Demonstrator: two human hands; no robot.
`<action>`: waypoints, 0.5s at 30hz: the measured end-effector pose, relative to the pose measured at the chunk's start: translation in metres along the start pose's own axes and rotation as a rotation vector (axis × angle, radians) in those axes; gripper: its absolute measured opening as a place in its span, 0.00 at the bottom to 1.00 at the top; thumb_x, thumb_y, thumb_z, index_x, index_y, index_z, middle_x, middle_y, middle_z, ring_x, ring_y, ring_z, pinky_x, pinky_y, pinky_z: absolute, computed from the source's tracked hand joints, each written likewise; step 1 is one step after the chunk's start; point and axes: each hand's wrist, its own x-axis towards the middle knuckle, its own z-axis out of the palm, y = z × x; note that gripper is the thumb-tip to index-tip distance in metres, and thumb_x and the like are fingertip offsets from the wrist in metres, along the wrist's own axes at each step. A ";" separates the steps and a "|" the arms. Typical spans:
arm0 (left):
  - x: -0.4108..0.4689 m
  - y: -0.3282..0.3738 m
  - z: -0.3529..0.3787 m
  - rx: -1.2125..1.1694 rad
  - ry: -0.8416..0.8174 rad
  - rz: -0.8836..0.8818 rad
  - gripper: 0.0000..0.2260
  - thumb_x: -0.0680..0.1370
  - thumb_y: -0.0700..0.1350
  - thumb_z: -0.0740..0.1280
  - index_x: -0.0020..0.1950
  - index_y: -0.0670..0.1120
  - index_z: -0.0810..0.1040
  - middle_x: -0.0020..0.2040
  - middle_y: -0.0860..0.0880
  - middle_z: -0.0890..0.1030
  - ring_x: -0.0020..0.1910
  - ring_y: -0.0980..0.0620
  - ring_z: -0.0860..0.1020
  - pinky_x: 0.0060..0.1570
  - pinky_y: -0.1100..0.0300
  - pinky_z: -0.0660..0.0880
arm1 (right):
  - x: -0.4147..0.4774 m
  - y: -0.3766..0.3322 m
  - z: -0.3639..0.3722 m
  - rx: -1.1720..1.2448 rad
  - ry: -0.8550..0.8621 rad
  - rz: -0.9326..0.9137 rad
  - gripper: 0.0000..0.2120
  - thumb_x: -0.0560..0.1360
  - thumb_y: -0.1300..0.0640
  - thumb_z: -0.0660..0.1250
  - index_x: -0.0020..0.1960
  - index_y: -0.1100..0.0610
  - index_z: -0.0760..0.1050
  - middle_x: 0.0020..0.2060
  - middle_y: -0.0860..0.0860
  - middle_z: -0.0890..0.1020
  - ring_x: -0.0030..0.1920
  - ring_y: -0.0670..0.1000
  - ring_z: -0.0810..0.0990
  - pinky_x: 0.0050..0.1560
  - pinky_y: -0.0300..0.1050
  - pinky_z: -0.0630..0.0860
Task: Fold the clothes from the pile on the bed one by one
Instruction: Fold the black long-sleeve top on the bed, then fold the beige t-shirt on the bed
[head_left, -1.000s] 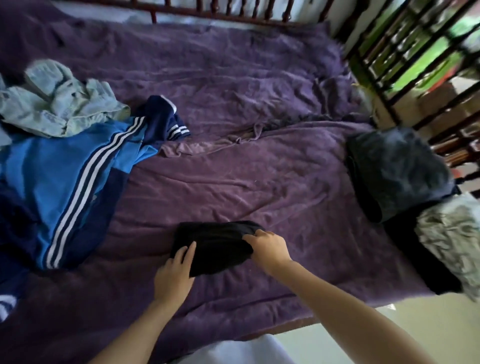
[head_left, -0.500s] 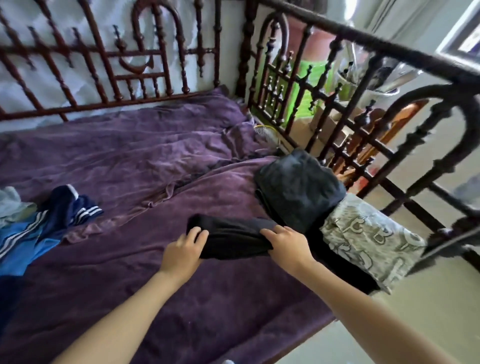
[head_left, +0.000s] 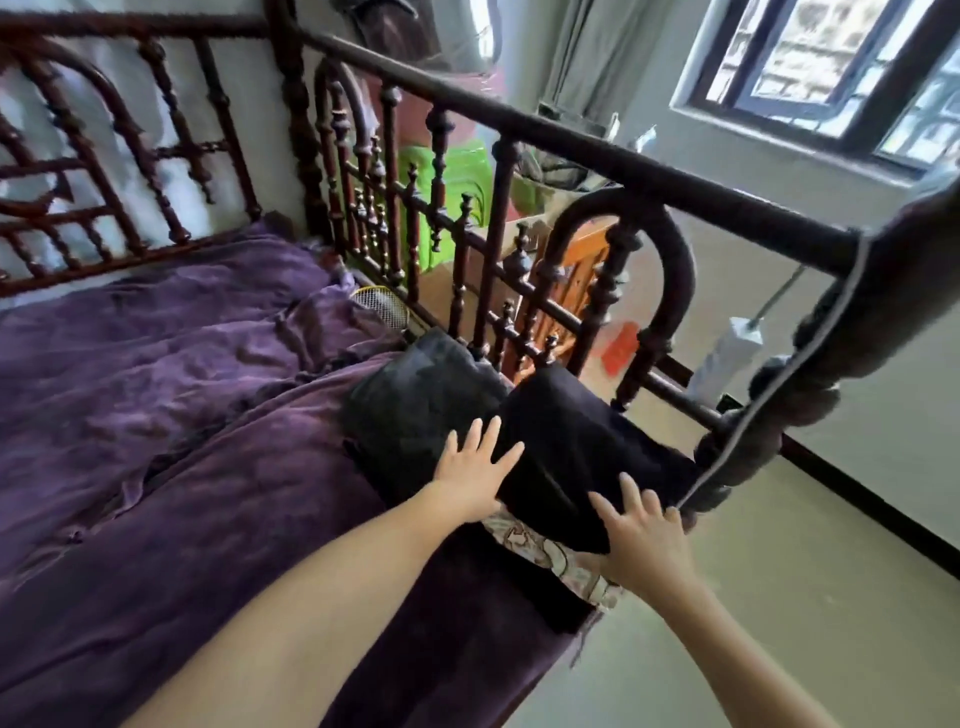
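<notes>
Right hand (head_left: 644, 540) flat on garment (head_left: 571, 447) edge

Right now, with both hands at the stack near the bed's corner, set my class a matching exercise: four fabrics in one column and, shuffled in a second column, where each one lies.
Things
1. black garment
2. dark grey garment
3. patterned cloth
4. purple blanket

Places
A. spread over the bed
B. top of the stack, touched by the left hand and the right hand
C. peeking out from beneath the black garment
D. directly left of the black garment

Pairs: 1-B, 2-D, 3-C, 4-A
</notes>
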 end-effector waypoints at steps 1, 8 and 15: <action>0.002 0.006 0.008 0.000 -0.047 0.023 0.35 0.79 0.51 0.60 0.77 0.53 0.39 0.76 0.40 0.35 0.75 0.39 0.38 0.72 0.41 0.45 | 0.006 0.000 0.015 0.023 -0.105 0.012 0.39 0.70 0.30 0.60 0.74 0.49 0.59 0.75 0.59 0.54 0.71 0.59 0.60 0.65 0.55 0.64; -0.027 -0.033 0.033 -0.023 -0.067 -0.092 0.34 0.79 0.52 0.59 0.77 0.53 0.40 0.77 0.41 0.39 0.76 0.41 0.41 0.72 0.44 0.47 | 0.048 -0.020 0.042 0.062 -0.250 0.035 0.28 0.77 0.35 0.52 0.69 0.53 0.65 0.73 0.59 0.59 0.71 0.62 0.58 0.67 0.58 0.60; -0.131 -0.139 0.027 -0.106 0.088 -0.506 0.32 0.79 0.52 0.57 0.77 0.52 0.42 0.77 0.41 0.41 0.76 0.42 0.42 0.73 0.46 0.47 | 0.089 -0.167 -0.034 0.097 0.039 -0.383 0.24 0.78 0.39 0.54 0.65 0.55 0.70 0.64 0.56 0.69 0.65 0.58 0.66 0.61 0.53 0.65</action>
